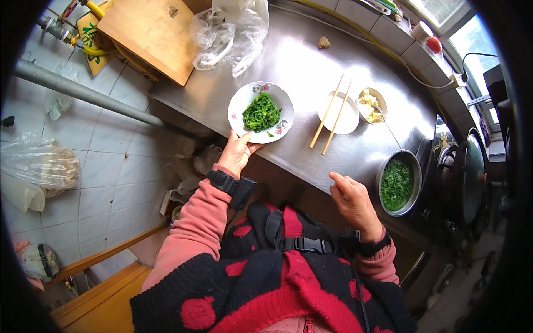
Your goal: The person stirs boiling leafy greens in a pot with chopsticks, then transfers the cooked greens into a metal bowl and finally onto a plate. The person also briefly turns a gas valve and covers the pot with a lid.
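At the counter's front edge my left hand [237, 153] grips the near rim of a white dish [235, 105] with a flower pattern, its thumb on top. A small heap of chopped cooked greens [262, 112] lies in that dish. My right hand [355, 204] hangs in the air at the counter's edge with nothing in it, the index finger stretched out and the others loosely bent. To its right stands a metal pot [416, 180] with more chopped greens [396, 186]. Beyond my right hand, a pair of chopsticks [327, 111] rests across a small white dish [348, 117].
A bowl [384, 115] with pale yellow pieces and a spoon stands by the small dish. Clear plastic bags [230, 36] and a wooden board [147, 36] are at the back left. A dark wok [473, 177] stands at the far right. A grey pipe [83, 91] crosses on the left.
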{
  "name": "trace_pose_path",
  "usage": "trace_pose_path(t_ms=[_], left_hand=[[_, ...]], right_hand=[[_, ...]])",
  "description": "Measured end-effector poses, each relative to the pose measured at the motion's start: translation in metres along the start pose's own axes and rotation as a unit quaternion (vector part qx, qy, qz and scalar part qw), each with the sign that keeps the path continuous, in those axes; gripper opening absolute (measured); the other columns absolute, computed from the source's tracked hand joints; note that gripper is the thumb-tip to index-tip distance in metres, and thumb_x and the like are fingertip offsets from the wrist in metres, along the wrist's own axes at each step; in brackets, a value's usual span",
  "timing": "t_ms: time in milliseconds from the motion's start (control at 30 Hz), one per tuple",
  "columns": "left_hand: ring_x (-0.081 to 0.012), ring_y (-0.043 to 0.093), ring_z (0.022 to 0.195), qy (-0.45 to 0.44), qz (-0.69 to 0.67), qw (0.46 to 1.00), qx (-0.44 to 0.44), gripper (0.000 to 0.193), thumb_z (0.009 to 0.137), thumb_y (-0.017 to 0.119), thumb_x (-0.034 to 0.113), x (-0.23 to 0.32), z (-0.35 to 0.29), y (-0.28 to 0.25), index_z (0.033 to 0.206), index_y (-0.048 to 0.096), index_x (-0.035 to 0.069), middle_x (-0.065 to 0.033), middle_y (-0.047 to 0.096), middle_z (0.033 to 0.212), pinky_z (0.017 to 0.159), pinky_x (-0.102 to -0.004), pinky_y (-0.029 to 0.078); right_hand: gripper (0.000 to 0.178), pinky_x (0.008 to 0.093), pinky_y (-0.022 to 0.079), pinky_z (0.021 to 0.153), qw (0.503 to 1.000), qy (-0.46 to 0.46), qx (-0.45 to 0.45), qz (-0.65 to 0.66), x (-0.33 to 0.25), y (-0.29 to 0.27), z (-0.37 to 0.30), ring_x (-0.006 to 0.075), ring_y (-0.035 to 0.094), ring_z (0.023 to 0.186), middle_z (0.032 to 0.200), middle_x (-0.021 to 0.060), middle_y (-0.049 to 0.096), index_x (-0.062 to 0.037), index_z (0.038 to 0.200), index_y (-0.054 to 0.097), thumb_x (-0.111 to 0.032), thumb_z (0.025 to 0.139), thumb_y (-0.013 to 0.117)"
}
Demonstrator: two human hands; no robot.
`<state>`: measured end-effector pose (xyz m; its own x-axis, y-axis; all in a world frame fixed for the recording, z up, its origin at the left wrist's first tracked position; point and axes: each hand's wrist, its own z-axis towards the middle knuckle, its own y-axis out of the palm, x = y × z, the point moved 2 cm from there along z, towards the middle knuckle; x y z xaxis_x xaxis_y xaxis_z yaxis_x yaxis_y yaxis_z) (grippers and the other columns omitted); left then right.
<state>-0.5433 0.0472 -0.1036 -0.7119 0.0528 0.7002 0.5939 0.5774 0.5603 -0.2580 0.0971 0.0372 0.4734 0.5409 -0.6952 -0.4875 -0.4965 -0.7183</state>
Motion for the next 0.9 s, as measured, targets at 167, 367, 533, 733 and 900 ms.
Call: trace_pose_path(t_ms=[167, 367, 533, 733, 900], left_hand=[[-0.0258, 0.054, 0.102, 0.011, 0.005, 1.0, -0.007, 0.052, 0.083, 0.046, -0.001, 0.004, -0.005, -0.011, 0.129, 0.026, 0.011, -0.0101, 0.047, 0.119, 0.08, -0.0423, 0.051], [-0.0228, 0.05, 0.108, -0.014, 0.016, 0.998, -0.053, 0.055, 0.081, 0.044, -0.001, 0.034, -0.054, -0.032, 0.132, 0.028, 0.013, -0.0072, 0.045, 0.123, 0.085, -0.0399, 0.047], [-0.0188, 0.052, 0.104, -0.052, 0.019, 0.997, -0.058, 0.055, 0.078, 0.046, -0.001, 0.053, -0.08, -0.037, 0.13, 0.031, 0.011, -0.0053, 0.048, 0.118, 0.084, -0.0352, 0.048], [-0.0145, 0.047, 0.107, -0.041, 0.044, 0.996, -0.059, 0.058, 0.075, 0.047, -0.005, 0.058, -0.094, -0.048, 0.13, 0.034, 0.008, -0.0035, 0.047, 0.119, 0.093, -0.0286, 0.038], [-0.0135, 0.045, 0.108, -0.048, 0.088, 0.991, -0.089, 0.06, 0.074, 0.046, -0.005, 0.049, -0.104, -0.039, 0.131, 0.033, 0.008, -0.0031, 0.047, 0.119, 0.093, -0.0277, 0.036]], right_hand=[[0.025, 0.0384, 0.043, 0.055, 0.998, -0.05, 0.024, 0.016, -0.017, 0.019, 0.016, 0.0336, 0.052, 0.062, 0.07, 0.0155, 0.05, -0.0019, 0.1, 0.054, -0.001, 0.075, 0.056], [0.039, 0.036, 0.045, 0.062, 0.961, -0.05, 0.173, -0.209, -0.001, 0.006, 0.039, 0.0297, 0.051, 0.076, 0.084, 0.014, 0.05, -0.0054, 0.11, 0.053, 0.002, 0.072, 0.056], [0.059, 0.0369, 0.039, 0.082, 0.896, -0.096, 0.092, -0.423, 0.044, 0.025, 0.084, 0.0279, 0.044, 0.097, 0.106, 0.0117, 0.043, -0.0133, 0.123, 0.044, -0.007, 0.068, 0.064], [0.032, 0.0342, 0.043, 0.079, 0.887, -0.149, 0.129, -0.418, 0.049, 0.049, 0.11, 0.0273, 0.046, 0.095, 0.101, 0.0125, 0.044, -0.0066, 0.101, 0.051, -0.02, 0.073, 0.062], [0.016, 0.0338, 0.045, 0.062, 0.901, -0.213, 0.288, -0.244, 0.005, 0.022, 0.061, 0.0277, 0.05, 0.075, 0.086, 0.0113, 0.045, -0.0019, 0.092, 0.052, -0.008, 0.079, 0.059]])
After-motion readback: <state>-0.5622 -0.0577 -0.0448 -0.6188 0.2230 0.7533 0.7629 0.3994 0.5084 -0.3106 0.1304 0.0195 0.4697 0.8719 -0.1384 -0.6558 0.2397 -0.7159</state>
